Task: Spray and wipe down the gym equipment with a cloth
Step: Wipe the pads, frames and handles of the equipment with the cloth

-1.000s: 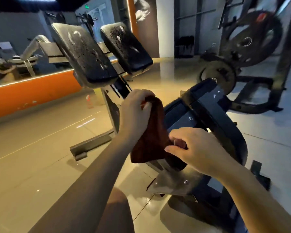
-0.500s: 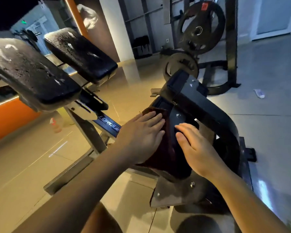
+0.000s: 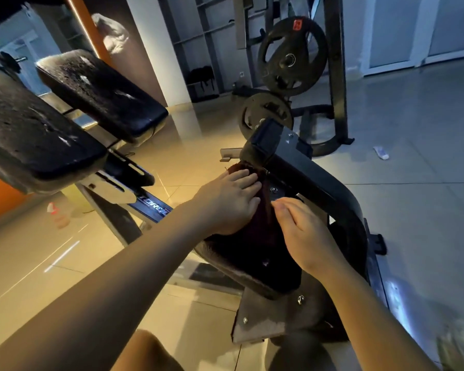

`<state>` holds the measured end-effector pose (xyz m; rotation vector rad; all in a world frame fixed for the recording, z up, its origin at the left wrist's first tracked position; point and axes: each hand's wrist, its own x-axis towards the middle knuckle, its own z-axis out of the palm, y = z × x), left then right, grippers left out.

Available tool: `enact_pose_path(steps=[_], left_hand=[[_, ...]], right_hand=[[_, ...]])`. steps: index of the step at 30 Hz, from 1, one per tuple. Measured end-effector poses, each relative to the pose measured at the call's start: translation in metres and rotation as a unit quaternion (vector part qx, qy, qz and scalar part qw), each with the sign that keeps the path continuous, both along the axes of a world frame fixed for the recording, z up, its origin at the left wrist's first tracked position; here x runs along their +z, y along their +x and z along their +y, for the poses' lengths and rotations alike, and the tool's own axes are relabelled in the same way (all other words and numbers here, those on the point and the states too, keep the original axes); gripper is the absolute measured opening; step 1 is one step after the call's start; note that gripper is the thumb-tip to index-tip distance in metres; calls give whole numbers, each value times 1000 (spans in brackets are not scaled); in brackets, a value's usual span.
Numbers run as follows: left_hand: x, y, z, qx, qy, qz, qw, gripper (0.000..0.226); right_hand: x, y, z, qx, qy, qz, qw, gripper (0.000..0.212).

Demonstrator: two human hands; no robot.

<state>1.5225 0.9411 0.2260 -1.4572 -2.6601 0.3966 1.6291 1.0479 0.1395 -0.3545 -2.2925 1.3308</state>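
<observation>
Fingers (image 3: 248, 183) of left hand (image 3: 225, 204) straight, flat, side by side, pressing cloth (image 3: 263, 236) onto machine frame (image 3: 314, 178). Right hand (image 3: 303, 234) on cloth's right edge; fingers bent, whether pinching cloth cannot tell. Black frame, curved, bolted, dull with dust. Two pads (image 3: 99, 95) up left, flecked white. Cloth dark maroon, limp, draped between both hands.

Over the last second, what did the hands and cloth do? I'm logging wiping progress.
The left hand let go its bunched hold and now presses the cloth flat on the machine, fingers straight. The right hand stopped pinching the cloth's lower edge and rests on its right edge; whether it grips is unclear. The cloth went from hanging to spread out. The two wet pads stay unwiped.
</observation>
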Motion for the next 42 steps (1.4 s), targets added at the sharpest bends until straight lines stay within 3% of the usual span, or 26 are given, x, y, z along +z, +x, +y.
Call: enact_pose_path(steps=[7,10,13,17,23,28,31,34,39,42], left_hand=[[-15,50,-66,-8,162,-41,986,45],[-30,63,-79,-12,226,7,974,45],[-43,61,-83,-32,237,55,970,43],[-27,54,-71,-17,221,-8,975,56],[-1,20,-33,22,98,-66,993,53],[-1,12,-32,40,154,-138,978,55],[-7,18,-52,51,243,-204,947,54],[-28,34,-79,68,356,-291,886,58],[-66,62,-104,77,489,-310,812,66],[-61,62,-94,91,521,-353,772,55]], right_hand=[[2,3,0,-12,51,1,999,42],[0,5,-6,5,75,-16,997,45],[-3,9,-8,17,94,-24,995,47],[-4,10,-7,19,89,-33,995,47],[0,15,-14,29,84,-57,994,49],[4,27,-20,43,74,-64,994,47],[8,33,-27,55,82,-56,994,49],[9,32,-37,69,84,-54,993,51],[9,27,-53,50,85,-48,994,64],[15,26,-53,34,49,-40,997,69]])
